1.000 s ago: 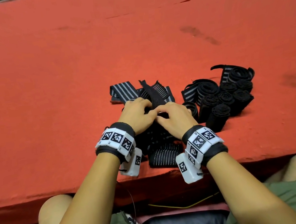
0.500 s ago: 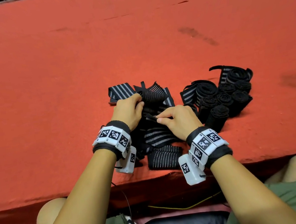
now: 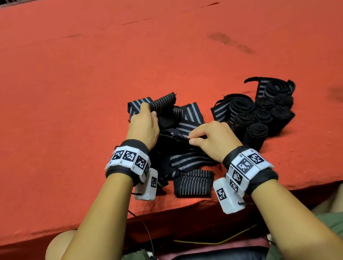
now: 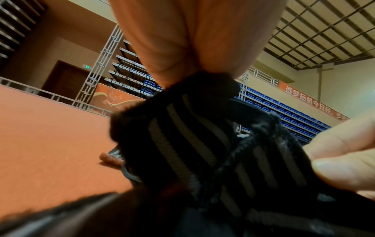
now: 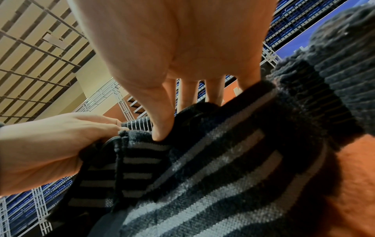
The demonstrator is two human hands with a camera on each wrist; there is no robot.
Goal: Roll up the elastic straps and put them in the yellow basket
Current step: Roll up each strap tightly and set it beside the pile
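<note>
Near the red table's front edge, both hands' fingers gripping one loose strap, wide bare cloth beyond.

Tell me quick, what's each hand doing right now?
Left hand: closed, gripping a striped elastic strap from the loose pile.
Right hand: closed, pinching a strap in the same pile between thumb and fingers.
</note>
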